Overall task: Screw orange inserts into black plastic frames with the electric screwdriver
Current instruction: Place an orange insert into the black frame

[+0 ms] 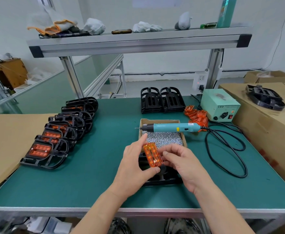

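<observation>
Far left, overlapping in a row on the green mat (96, 166): finished frames (54, 137). Toward the middle, pinched in the left hand (135, 164), forefinger at the far end, thumb at the near corner: the orange insert (152, 155). Likely light, stiff and glossy, so slick and apt to crack; best taken by the edges. Steadied from the right by curled fingertips of the right hand (184, 163). Held just above the black frame (162, 180), apparently not yet seated. Behind, lying unheld across the screw box (162, 139): the electric screwdriver (170, 127).
</observation>
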{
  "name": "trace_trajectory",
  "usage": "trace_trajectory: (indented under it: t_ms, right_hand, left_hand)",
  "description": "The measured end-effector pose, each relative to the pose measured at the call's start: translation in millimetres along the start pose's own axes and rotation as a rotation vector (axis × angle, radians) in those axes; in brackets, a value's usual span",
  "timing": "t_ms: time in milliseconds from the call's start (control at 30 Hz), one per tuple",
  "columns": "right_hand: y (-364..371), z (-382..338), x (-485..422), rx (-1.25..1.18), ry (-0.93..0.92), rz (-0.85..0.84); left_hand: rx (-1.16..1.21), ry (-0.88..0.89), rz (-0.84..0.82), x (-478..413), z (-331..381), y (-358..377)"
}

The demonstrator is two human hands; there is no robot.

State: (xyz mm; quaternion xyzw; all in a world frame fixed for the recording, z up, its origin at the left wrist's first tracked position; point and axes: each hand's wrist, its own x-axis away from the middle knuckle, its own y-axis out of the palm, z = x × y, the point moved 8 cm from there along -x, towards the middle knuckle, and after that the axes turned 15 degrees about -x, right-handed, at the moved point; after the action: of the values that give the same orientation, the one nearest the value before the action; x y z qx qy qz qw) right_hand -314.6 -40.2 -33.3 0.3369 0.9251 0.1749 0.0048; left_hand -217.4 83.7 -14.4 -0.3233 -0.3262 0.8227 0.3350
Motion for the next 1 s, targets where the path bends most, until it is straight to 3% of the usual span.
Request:
trace_trajectory:
  t_ms: [433, 533, 600, 667, 767, 900, 1000]
  right_hand:
    - [2.6, -18.8, -1.5, 0.085, -0.161, -0.021]
    - [-0.4, -18.8, -0.7, 0.026, -0.191, 0.051]
    - [-1.5, -18.0, 0.6, -0.029, -0.208, 0.085]
    - [0.2, -15.7, 1.6, -0.080, -0.202, 0.082]
    - [3.7, -13.1, 2.9, -0.109, -0.172, 0.044]
    - [-0.5, -14.3, 3.5, -0.015, -0.124, -0.028]
    - [-2.3, -20.5, 4.1, 0.189, -0.151, -0.119]
  left_hand:
    - [0.051, 0.126, -0.198, -0.2, 20.7, 3.5]
    - [0.052, 0.051, -0.136, -0.8, 17.9, 1.8]
    - [-0.083, 0.014, -0.039, -1.0, 18.7, -3.3]
    - [-0.203, 0.008, 0.077, -0.1, 22.1, -9.8]
    - [-0.201, 0.007, 0.184, 0.9, 22.6, -17.9]
    - [-0.166, 0.017, 0.160, -2.8, 17.6, -22.7]
    - [-0.182, 0.044, 0.090, -7.6, 14.7, -22.7]
